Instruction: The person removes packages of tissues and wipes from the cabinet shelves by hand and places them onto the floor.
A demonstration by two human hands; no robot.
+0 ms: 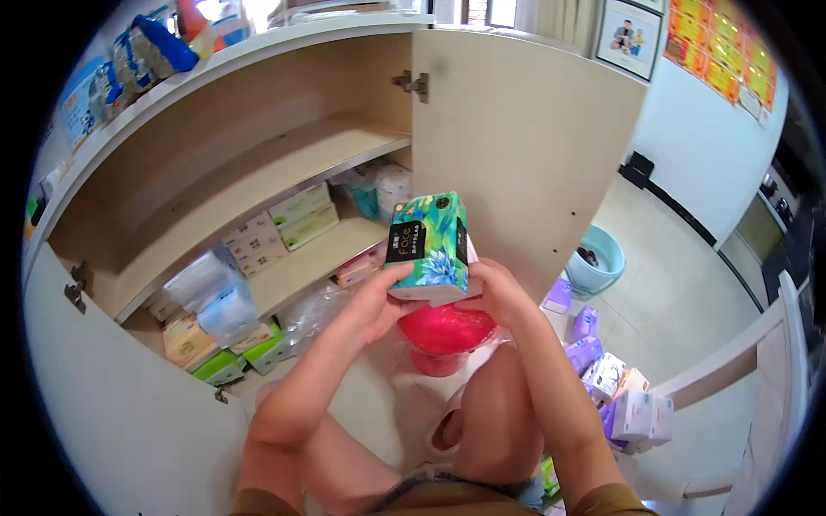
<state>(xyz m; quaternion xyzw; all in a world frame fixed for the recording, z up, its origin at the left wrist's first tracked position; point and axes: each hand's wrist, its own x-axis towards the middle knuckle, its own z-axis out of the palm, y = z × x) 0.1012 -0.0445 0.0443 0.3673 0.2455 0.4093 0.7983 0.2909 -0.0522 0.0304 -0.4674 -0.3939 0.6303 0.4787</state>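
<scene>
Between my two hands is a tissue pack with a green and blue flower print and a black label reading "Face". My left hand grips its lower left side, thumb on the edge. On the right side, my right hand is closed around it, fingers partly hidden underneath. A whitish layer shows below the printed pack; I cannot tell whether it is a second pack. Directly beneath the hands stands a red plastic stool. Ahead is a cabinet with an upper shelf and tissue boxes on the level below.
The cabinet door stands swung out ahead right; another door is at left. Purple and white tissue packs lie at right, near a light blue bucket. Green packs and a clear plastic bag fill the lower cabinet.
</scene>
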